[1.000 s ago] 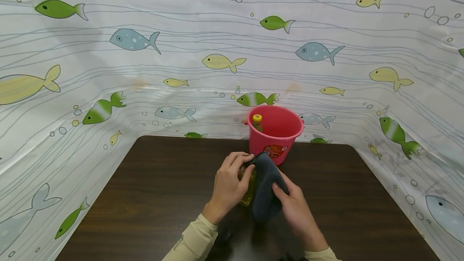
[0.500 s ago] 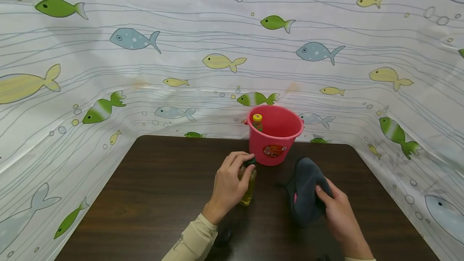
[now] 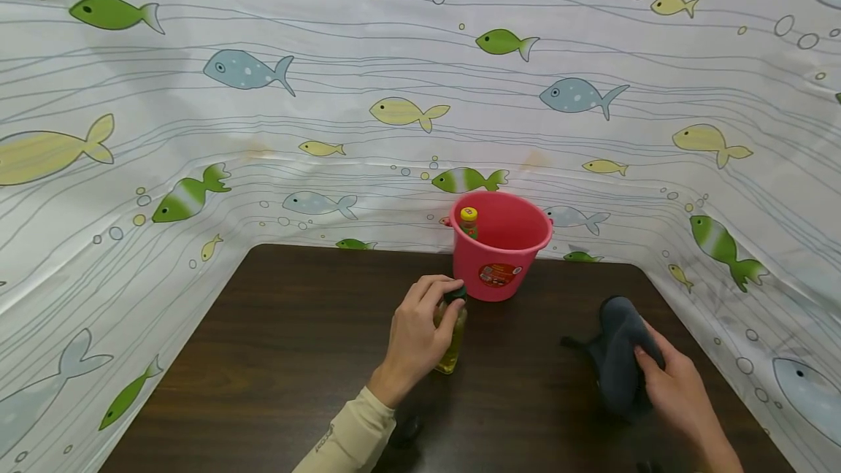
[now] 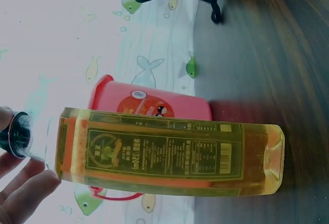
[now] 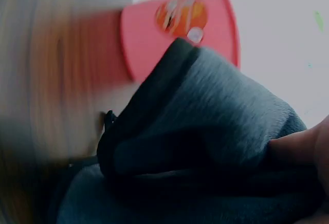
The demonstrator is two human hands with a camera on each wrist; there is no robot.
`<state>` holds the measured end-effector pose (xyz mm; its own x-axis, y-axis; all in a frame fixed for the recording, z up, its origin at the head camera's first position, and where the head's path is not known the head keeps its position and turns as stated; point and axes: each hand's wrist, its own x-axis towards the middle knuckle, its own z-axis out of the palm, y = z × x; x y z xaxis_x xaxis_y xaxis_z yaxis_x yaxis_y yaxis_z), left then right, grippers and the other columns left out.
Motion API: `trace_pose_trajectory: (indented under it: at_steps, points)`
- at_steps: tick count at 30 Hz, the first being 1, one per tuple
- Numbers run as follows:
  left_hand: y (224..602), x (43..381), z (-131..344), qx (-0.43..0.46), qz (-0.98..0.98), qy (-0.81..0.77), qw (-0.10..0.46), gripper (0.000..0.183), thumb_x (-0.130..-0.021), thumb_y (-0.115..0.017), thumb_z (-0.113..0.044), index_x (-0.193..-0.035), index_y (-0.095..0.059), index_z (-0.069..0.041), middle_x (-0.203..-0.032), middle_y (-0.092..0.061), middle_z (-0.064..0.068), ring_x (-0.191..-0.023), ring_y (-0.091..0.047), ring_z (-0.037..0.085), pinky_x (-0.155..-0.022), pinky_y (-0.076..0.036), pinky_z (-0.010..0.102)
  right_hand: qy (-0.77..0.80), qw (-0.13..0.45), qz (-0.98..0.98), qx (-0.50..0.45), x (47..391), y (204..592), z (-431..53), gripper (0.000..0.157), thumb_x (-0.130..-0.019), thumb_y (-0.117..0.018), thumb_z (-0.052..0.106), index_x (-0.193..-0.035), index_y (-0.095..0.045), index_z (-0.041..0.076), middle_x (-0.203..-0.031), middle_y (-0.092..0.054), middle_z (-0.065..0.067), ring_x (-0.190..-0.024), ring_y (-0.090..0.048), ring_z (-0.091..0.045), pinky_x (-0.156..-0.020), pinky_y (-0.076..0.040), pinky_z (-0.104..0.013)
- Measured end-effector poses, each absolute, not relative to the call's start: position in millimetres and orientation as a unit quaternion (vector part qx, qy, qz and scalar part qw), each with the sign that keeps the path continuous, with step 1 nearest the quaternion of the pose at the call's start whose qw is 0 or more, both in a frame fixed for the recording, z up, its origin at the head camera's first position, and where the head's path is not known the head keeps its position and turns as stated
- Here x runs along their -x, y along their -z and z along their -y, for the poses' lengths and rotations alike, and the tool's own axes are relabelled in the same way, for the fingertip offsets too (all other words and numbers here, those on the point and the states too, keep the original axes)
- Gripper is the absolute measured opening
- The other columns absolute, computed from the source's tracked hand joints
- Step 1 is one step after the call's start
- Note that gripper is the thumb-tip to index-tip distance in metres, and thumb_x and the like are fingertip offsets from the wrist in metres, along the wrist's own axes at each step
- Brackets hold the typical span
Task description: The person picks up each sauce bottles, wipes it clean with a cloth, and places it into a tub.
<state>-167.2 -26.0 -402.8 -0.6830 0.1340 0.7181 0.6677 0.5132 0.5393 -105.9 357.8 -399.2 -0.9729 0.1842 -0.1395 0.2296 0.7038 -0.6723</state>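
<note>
My left hand (image 3: 420, 331) holds a clear square bottle of yellow oil (image 4: 164, 154) by its neck, just under the dark green cap (image 3: 455, 293). The bottle stands upright, its base at the table, with printed lettering on its side in the left wrist view. Off to the right, my right hand (image 3: 677, 385) grips a folded dark grey cloth (image 3: 620, 356), thumb on top. A small loop hangs from the cloth's edge in the left wrist view. The other fingers of the right hand are hidden behind the cloth.
A pink bucket (image 3: 496, 272) with a red label stands at the back of the dark wooden table (image 3: 296, 341). Inside it is a bottle with a yellow cap (image 3: 469, 214). A white sheet printed with fish (image 3: 355, 71) surrounds the table on three sides.
My right hand has carried the cloth away from the bottle, out to the right over the table. The left hand and the bottle have stayed in place, and the cap now shows.
</note>
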Motion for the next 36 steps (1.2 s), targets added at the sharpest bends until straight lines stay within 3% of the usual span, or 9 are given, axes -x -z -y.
trace_pose_trajectory:
  at_steps: [4, 9, 14, 16, 19, 21, 24, 30, 36]
  points:
    - [403, 167, 26, 0.249, 0.810, 0.430, 0.311, 0.027, -0.097, -0.077, -0.016, -0.124, -0.075, -0.010, -0.124, -0.071, 0.006, -0.081, -0.057, 0.017, -0.065, -0.050, 0.019, 0.235, 0.000, -0.969, -0.077, 108, 403, -365, 0.066, -0.113, -0.038, 0.021, -0.170, -0.009, 0.006, -0.157, -0.034, -0.045, -0.134, -0.045, -0.067, -0.093, -0.050, -0.071]
    - [404, 167, 27, 0.248, 0.812, 0.430, 0.306, 0.027, -0.098, -0.077, -0.016, -0.124, -0.075, -0.010, -0.125, -0.071, 0.006, -0.082, -0.060, 0.020, -0.065, -0.050, 0.019, 0.180, -0.003, -0.983, -0.024, 113, 421, -361, 0.069, -0.104, -0.047, 0.003, -0.166, -0.020, -0.004, -0.160, -0.032, -0.042, -0.136, -0.044, -0.066, -0.099, -0.047, -0.074]
    - [404, 168, 27, 0.247, 0.813, 0.427, 0.309, 0.028, -0.098, -0.077, -0.017, -0.125, -0.075, -0.011, -0.125, -0.072, 0.006, -0.082, -0.057, 0.015, -0.065, -0.050, 0.019, 0.192, 0.024, -0.981, 0.015, 113, 437, -347, 0.068, -0.100, -0.053, -0.001, -0.163, -0.029, -0.007, -0.160, -0.035, -0.041, -0.111, -0.065, -0.058, -0.089, -0.057, -0.061]
    - [404, 168, 27, 0.247, 0.813, 0.426, 0.311, 0.028, -0.098, -0.077, -0.017, -0.124, -0.076, -0.011, -0.125, -0.072, 0.006, -0.081, -0.056, 0.013, -0.065, -0.050, 0.019, 0.200, 0.048, -0.978, 0.020, 114, 438, -342, 0.066, -0.102, -0.055, 0.004, -0.163, -0.032, -0.005, -0.160, -0.036, -0.040, -0.112, -0.065, -0.057, -0.090, -0.057, -0.060]
    - [404, 168, 27, 0.247, 0.812, 0.427, 0.311, 0.028, -0.097, -0.077, -0.017, -0.124, -0.076, -0.011, -0.125, -0.072, 0.005, -0.082, -0.056, 0.012, -0.065, -0.050, 0.019, 0.208, 0.081, -0.975, 0.019, 116, 438, -337, 0.065, -0.107, -0.059, 0.021, -0.164, -0.035, 0.000, -0.164, -0.034, -0.037, -0.126, -0.056, -0.063, -0.097, -0.051, -0.068]
    - [404, 168, 27, 0.247, 0.812, 0.428, 0.310, 0.028, -0.098, -0.077, -0.017, -0.125, -0.076, -0.011, -0.125, -0.072, 0.005, -0.082, -0.056, 0.013, -0.066, -0.050, 0.019, 0.196, 0.080, -0.977, 0.025, 117, 438, -335, 0.069, -0.108, -0.060, 0.038, -0.162, -0.039, 0.001, -0.163, -0.035, -0.036, -0.144, -0.030, -0.070, -0.105, -0.039, -0.081]
    - [404, 167, 27, 0.248, 0.811, 0.430, 0.309, 0.028, -0.098, -0.077, -0.017, -0.125, -0.076, -0.011, -0.125, -0.072, 0.005, -0.082, -0.057, 0.015, -0.066, -0.049, 0.019, 0.197, 0.081, -0.977, 0.016, 121, 438, -333, 0.079, -0.108, -0.052, 0.056, -0.163, -0.037, 0.002, -0.165, -0.030, -0.037, -0.146, -0.019, -0.073, -0.106, -0.029, -0.088]
    - [404, 167, 27, 0.248, 0.809, 0.432, 0.312, 0.028, -0.098, -0.077, -0.017, -0.125, -0.076, -0.011, -0.125, -0.072, 0.006, -0.081, -0.058, 0.017, -0.065, -0.049, 0.019, 0.155, 0.101, -0.982, -0.023, 131, 445, -337, 0.086, -0.106, -0.040, 0.069, -0.169, -0.025, 0.013, -0.168, -0.014, -0.040, -0.145, -0.003, -0.078, -0.106, -0.012, -0.094]
    - [404, 167, 27, 0.250, 0.806, 0.435, 0.315, 0.028, -0.098, -0.077, -0.018, -0.125, -0.076, -0.010, -0.125, -0.072, 0.006, -0.080, -0.059, 0.021, -0.064, -0.048, 0.019, 0.158, 0.157, -0.974, -0.047, 135, 459, -339, 0.091, -0.104, -0.033, 0.076, -0.172, -0.012, 0.019, -0.169, 0.002, -0.040, -0.143, 0.007, -0.081, -0.103, -0.009, -0.097]
